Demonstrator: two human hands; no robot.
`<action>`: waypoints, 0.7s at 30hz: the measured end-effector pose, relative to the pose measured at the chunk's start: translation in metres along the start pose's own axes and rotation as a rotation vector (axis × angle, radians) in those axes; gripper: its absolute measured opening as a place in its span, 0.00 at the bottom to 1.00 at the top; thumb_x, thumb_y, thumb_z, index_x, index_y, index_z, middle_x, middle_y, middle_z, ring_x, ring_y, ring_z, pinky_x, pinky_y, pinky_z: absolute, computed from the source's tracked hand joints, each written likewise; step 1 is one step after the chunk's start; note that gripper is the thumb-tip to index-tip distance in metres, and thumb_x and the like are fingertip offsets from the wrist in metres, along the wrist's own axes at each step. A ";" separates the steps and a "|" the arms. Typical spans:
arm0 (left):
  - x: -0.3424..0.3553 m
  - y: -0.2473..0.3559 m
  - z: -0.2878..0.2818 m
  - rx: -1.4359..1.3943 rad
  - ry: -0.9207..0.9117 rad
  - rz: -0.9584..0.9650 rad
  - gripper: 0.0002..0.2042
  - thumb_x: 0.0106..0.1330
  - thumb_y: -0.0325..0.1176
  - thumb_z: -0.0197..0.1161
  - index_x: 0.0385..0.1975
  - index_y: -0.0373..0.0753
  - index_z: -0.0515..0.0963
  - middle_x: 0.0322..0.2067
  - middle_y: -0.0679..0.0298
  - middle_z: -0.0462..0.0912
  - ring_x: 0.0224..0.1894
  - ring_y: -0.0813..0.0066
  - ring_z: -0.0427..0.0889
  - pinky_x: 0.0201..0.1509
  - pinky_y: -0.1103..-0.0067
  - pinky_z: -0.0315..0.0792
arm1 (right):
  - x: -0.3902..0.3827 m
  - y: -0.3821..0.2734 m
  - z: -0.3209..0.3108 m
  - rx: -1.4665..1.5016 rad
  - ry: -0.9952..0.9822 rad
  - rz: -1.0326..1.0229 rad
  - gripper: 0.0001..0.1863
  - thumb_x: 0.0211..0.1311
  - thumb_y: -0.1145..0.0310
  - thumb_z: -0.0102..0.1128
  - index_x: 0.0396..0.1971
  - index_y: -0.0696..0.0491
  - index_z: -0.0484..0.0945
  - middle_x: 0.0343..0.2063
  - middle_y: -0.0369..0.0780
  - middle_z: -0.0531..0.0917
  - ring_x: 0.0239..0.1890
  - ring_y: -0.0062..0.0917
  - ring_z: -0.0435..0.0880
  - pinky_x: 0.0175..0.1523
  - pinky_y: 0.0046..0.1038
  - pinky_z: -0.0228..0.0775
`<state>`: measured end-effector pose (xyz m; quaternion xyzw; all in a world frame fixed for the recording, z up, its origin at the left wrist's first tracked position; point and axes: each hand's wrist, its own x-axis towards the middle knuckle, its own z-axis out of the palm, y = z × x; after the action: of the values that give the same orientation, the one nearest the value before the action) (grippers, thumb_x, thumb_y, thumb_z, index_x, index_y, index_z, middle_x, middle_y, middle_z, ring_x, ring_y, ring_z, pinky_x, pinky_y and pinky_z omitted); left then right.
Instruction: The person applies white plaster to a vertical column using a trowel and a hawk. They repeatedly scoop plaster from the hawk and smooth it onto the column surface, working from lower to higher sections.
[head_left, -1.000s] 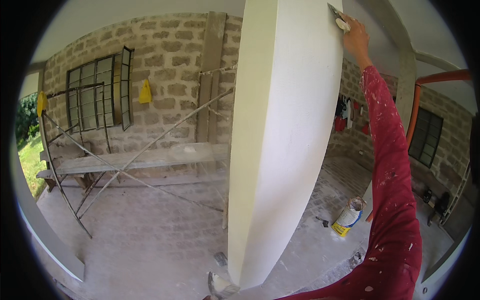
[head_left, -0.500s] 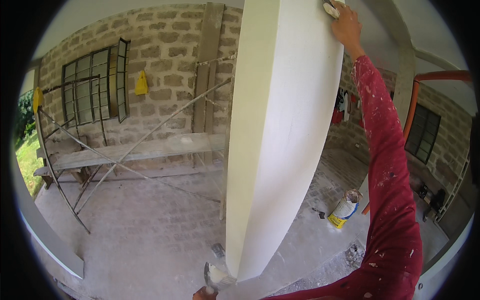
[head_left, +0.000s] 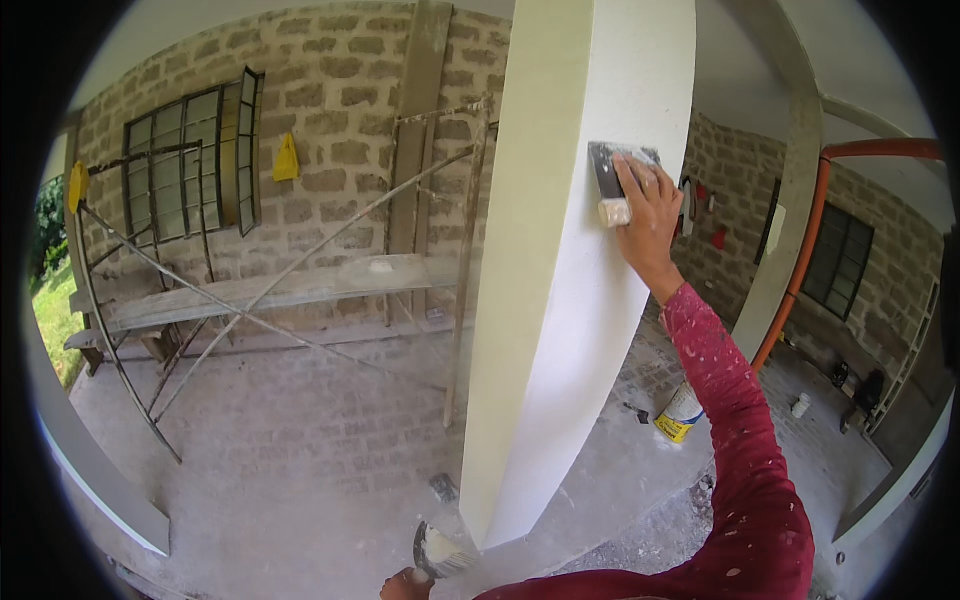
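Observation:
A square column [head_left: 600, 330] with smooth white and cream faces stands before me. My right hand [head_left: 652, 215] is closed round a putty knife [head_left: 607, 178] with a dark, wide blade and a pale, smeared handle. Its blade lies against the upper part of the white face, near the left corner. Low in the view, beside the column's foot, my left hand [head_left: 407, 584] grips a second wide putty knife [head_left: 420, 545]. Whitish putty [head_left: 442, 550] is heaped on that blade. Most of the left hand is cut off by the lower edge.
Left of the column stands a scaffold frame [head_left: 235, 322] with crossed braces, before a long plank [head_left: 290, 302]. A yellow and white sack [head_left: 680, 412] sits on the floor to the right, partly behind my sleeve. A small dark block [head_left: 442, 488] lies by the column's base. An orange pipe [head_left: 818, 235] rises farther right.
My right hand has come down and left with its putty knife, from the column's upper right edge to the left part of the white face. My left hand has barely moved.

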<state>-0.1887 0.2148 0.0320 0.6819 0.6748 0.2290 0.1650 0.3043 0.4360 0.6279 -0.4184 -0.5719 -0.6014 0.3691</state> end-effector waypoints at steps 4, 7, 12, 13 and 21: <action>0.017 0.006 -0.024 -0.070 0.023 -0.036 0.21 0.69 0.53 0.72 0.50 0.44 0.90 0.42 0.49 0.92 0.45 0.43 0.88 0.47 0.53 0.82 | 0.229 0.055 0.020 -0.102 0.146 0.069 0.47 0.52 0.83 0.65 0.76 0.37 0.77 0.68 0.36 0.81 0.70 0.41 0.74 0.68 0.48 0.63; 0.026 0.014 -0.034 -0.086 0.034 -0.068 0.20 0.58 0.50 0.80 0.41 0.40 0.90 0.35 0.49 0.91 0.39 0.42 0.90 0.45 0.54 0.83 | 0.308 0.074 0.017 -0.107 0.147 0.203 0.29 0.66 0.76 0.63 0.68 0.47 0.81 0.68 0.39 0.81 0.70 0.45 0.77 0.66 0.58 0.73; 0.010 0.006 -0.036 -0.183 0.039 -0.126 0.19 0.50 0.45 0.86 0.34 0.40 0.89 0.31 0.50 0.91 0.37 0.42 0.91 0.41 0.53 0.82 | 0.186 0.032 0.020 -0.047 0.167 0.093 0.30 0.64 0.80 0.62 0.68 0.50 0.81 0.66 0.41 0.82 0.68 0.46 0.76 0.67 0.52 0.71; 0.004 0.001 -0.036 -0.202 0.024 -0.127 0.18 0.50 0.45 0.86 0.33 0.40 0.88 0.31 0.50 0.91 0.37 0.41 0.91 0.41 0.53 0.82 | 0.137 0.015 0.017 -0.035 0.065 0.122 0.32 0.64 0.80 0.62 0.69 0.51 0.80 0.68 0.42 0.81 0.70 0.46 0.75 0.70 0.52 0.69; -0.010 -0.036 -0.040 -0.096 -0.028 -0.098 0.18 0.52 0.46 0.84 0.35 0.41 0.89 0.32 0.51 0.92 0.39 0.41 0.91 0.43 0.53 0.83 | -0.331 -0.203 -0.082 0.239 -0.491 0.263 0.51 0.44 0.86 0.68 0.77 0.46 0.76 0.72 0.37 0.76 0.71 0.43 0.70 0.71 0.51 0.58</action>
<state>-0.2406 0.2028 0.0454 0.6426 0.6932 0.2429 0.2179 0.2356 0.3581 0.2447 -0.5754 -0.6516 -0.3579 0.3409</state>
